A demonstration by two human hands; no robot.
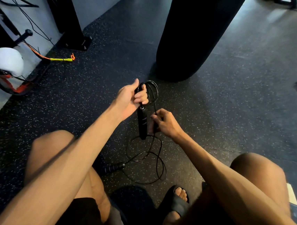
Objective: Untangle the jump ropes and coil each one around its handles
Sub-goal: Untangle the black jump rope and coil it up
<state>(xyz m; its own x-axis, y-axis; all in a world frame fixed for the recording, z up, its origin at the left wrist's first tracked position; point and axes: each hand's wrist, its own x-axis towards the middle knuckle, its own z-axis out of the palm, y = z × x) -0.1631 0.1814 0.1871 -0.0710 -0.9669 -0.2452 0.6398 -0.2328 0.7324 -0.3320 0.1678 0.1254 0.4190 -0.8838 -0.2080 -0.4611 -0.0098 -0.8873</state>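
Observation:
My left hand (130, 98) grips the top of a black jump rope handle (141, 122) that hangs downward, with a few loops of thin black rope (152, 91) coiled beside my fingers. My right hand (164, 122) pinches the rope strand just right of the handle and seems to hold a dark object against my palm. The rest of the rope (157, 160) trails in loose loops on the floor. A second black handle (112, 167) lies on the floor by my left knee. A yellow-handled rope with an orange cord (61, 59) lies far left by the wall.
A black punching bag (193, 35) hangs just beyond my hands. A black post base (74, 41) is bolted to the floor at the left. A white boxing glove (6, 61) and orange straps sit at the left wall. My knees and a sandalled foot (179, 199) frame the speckled rubber floor.

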